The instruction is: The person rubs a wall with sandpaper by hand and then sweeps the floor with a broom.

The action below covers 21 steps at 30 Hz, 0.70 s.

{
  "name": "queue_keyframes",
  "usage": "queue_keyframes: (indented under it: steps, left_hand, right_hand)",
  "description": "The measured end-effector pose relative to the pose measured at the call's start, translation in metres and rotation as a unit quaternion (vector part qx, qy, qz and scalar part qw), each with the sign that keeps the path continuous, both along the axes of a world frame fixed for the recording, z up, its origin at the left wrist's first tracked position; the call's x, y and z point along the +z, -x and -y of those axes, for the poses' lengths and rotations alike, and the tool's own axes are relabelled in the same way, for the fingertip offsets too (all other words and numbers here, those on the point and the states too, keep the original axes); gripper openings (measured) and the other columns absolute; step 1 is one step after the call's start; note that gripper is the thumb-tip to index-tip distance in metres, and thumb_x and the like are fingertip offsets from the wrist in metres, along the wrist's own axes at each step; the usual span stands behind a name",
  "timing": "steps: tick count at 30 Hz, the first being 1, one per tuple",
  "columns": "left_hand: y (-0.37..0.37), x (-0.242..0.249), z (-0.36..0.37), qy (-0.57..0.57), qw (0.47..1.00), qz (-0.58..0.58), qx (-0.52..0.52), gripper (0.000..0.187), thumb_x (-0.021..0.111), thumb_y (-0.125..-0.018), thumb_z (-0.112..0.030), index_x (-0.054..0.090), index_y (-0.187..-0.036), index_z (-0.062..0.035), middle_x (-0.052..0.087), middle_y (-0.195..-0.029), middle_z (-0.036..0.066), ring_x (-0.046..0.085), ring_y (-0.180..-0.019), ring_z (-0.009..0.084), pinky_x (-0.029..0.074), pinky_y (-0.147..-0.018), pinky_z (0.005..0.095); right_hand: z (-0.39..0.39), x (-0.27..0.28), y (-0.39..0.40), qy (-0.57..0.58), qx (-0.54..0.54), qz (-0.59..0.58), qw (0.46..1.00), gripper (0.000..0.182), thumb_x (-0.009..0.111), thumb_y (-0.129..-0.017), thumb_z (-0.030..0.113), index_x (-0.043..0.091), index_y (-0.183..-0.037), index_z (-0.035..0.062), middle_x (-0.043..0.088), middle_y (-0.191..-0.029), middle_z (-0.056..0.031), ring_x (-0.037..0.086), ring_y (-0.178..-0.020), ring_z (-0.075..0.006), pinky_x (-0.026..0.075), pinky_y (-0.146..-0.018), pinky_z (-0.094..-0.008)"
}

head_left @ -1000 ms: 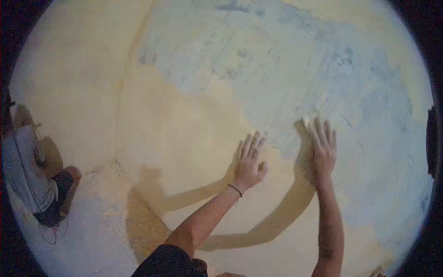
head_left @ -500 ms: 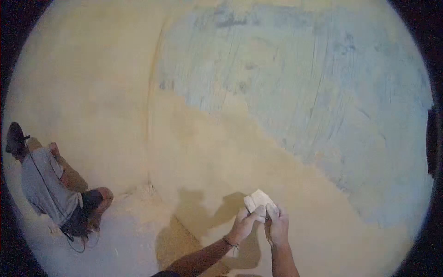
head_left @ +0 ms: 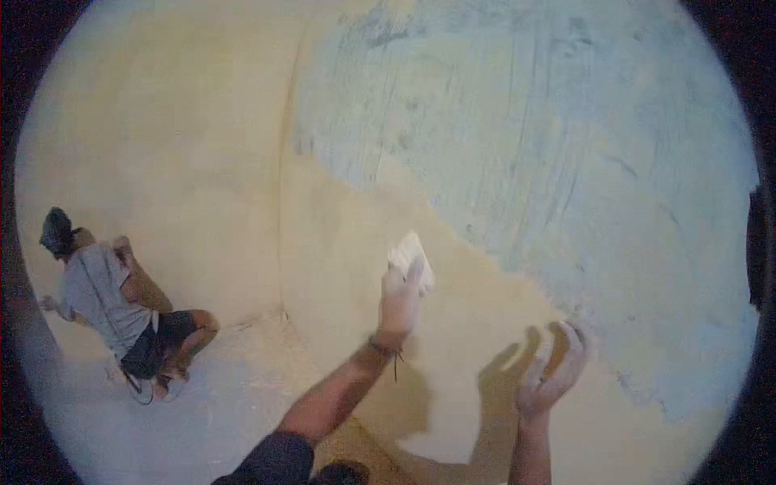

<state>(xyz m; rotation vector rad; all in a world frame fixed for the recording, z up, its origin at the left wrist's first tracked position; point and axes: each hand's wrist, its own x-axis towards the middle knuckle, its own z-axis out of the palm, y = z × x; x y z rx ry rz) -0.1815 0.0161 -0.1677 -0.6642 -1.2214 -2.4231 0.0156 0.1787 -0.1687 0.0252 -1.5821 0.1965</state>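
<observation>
My left hand (head_left: 398, 305) is closed round a folded, off-white piece of sandpaper (head_left: 415, 252), raised in front of the beige wall (head_left: 339, 242). Its thumb lies over the near face, and the upper corner sticks out past the fingers. Lower and to the right, my right hand (head_left: 554, 376) holds nothing, its fingers apart and curved upward. Pale dust coats the fingers of both hands. Those right fingertips overlap the lower edge of a blue-grey patch (head_left: 517, 153) on the wall, and the hand's shadow falls beside it.
At the left, another person (head_left: 101, 291) in a grey shirt and dark shorts squats close to the adjoining wall (head_left: 178, 145). A vertical corner (head_left: 283, 186) joins the two walls. The pale floor (head_left: 218, 412) spreads out below.
My hands have parted. The left has lifted the sandpaper up and left toward the wall; the right has let go and moved right, fingers spread. The view has shifted slightly.
</observation>
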Motion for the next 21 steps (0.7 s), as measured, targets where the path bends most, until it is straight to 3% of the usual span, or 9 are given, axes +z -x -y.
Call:
queue_keyframes:
  steps: [2,4,7,8,10,13,14,18,21]
  left_hand:
    - [0.017,0.015,-0.001,0.012,0.999,-0.048,0.019,0.032,0.058,-0.103,-0.019,0.061,-0.127,0.0024,0.066,-0.108,0.005,0.059,-0.096,0.0099,0.049,-0.083,0.0284]
    - [0.022,0.039,0.002,0.194,0.956,-0.034,0.219,0.035,0.056,-0.102,-0.015,0.059,-0.132,0.0027,0.066,-0.108,0.009,0.061,-0.096,0.0144,0.049,-0.084,0.0287]
    - [0.023,0.083,-0.013,0.119,0.917,-0.165,0.344,0.036,0.053,-0.099,-0.010,0.059,-0.133,0.0020,0.062,-0.112,0.014,0.061,-0.103,0.0241,0.048,-0.092,0.0343]
    - [0.027,0.094,-0.022,0.117,0.913,-0.172,0.350,0.036,0.053,-0.099,-0.010,0.059,-0.133,0.0020,0.062,-0.112,0.014,0.061,-0.103,0.0241,0.048,-0.092,0.0343]
    - [0.038,0.109,-0.043,0.173,0.842,-0.199,0.471,0.040,0.049,-0.099,-0.008,0.056,-0.137,0.0019,0.058,-0.124,0.018,0.054,-0.116,0.0334,0.043,-0.103,0.0424]
    - [0.052,0.111,-0.075,0.180,0.795,-0.263,0.516,0.046,0.050,-0.100,-0.011,0.050,-0.145,-0.0008,0.056,-0.138,0.017,0.053,-0.123,0.0312,0.040,-0.109,0.0404]
    - [0.045,0.114,-0.074,0.168,0.842,-0.278,0.430,0.047,0.045,-0.104,-0.014,0.046,-0.149,-0.0028,0.047,-0.151,0.018,0.044,-0.138,0.0335,0.030,-0.118,0.0419]
    - [0.053,0.115,-0.053,0.187,0.843,-0.344,0.371,0.048,0.043,-0.106,-0.017,0.041,-0.152,-0.0023,0.036,-0.160,0.018,0.029,-0.150,0.0334,0.018,-0.124,0.0398]
    - [0.082,0.135,-0.032,0.299,0.784,-0.406,0.362,0.051,0.037,-0.109,-0.022,0.033,-0.155,-0.0004,0.023,-0.166,0.018,0.017,-0.155,0.0309,0.010,-0.126,0.0372]
  right_hand:
    - [-0.030,-0.013,-0.015,0.009,-0.030,-0.003,0.999,0.030,0.052,-0.101,0.018,0.059,-0.124,0.0007,0.057,-0.124,-0.0199,0.052,-0.121,-0.0343,0.042,-0.103,-0.0473]
    - [-0.040,-0.017,-0.029,-0.025,-0.091,-0.009,0.996,0.029,0.050,-0.100,0.016,0.060,-0.123,0.0009,0.053,-0.131,-0.0214,0.050,-0.127,-0.0372,0.042,-0.106,-0.0499]
    - [-0.044,-0.015,-0.046,-0.010,-0.121,-0.004,0.993,0.024,0.053,-0.095,0.017,0.063,-0.112,0.0047,0.053,-0.132,-0.0227,0.049,-0.124,-0.0460,0.045,-0.101,-0.0605]
    - [-0.054,-0.025,-0.043,-0.008,-0.115,-0.005,0.993,0.026,0.051,-0.096,0.022,0.065,-0.112,0.0068,0.052,-0.133,-0.0230,0.048,-0.128,-0.0464,0.037,-0.107,-0.0679]
    - [-0.064,-0.046,-0.047,-0.015,-0.154,0.024,0.988,0.027,0.050,-0.096,0.024,0.065,-0.112,0.0067,0.052,-0.133,-0.0233,0.047,-0.130,-0.0469,0.033,-0.109,-0.0690]
    - [-0.065,-0.059,-0.054,-0.039,-0.181,0.043,0.982,0.032,0.047,-0.101,0.026,0.065,-0.117,0.0047,0.052,-0.134,-0.0241,0.043,-0.134,-0.0494,0.030,-0.112,-0.0694]
    - [-0.065,-0.060,-0.055,-0.045,-0.187,0.042,0.980,0.031,0.048,-0.101,0.025,0.065,-0.117,0.0043,0.052,-0.133,-0.0244,0.043,-0.133,-0.0490,0.031,-0.111,-0.0686]
    - [-0.060,-0.058,-0.057,-0.078,-0.218,0.035,0.972,0.029,0.054,-0.098,0.022,0.064,-0.117,0.0027,0.056,-0.129,-0.0253,0.045,-0.129,-0.0475,0.034,-0.107,-0.0652]
    - [-0.058,-0.051,-0.053,-0.086,-0.247,0.030,0.965,0.029,0.058,-0.096,0.019,0.064,-0.117,0.0015,0.058,-0.126,-0.0261,0.047,-0.126,-0.0464,0.037,-0.104,-0.0626]
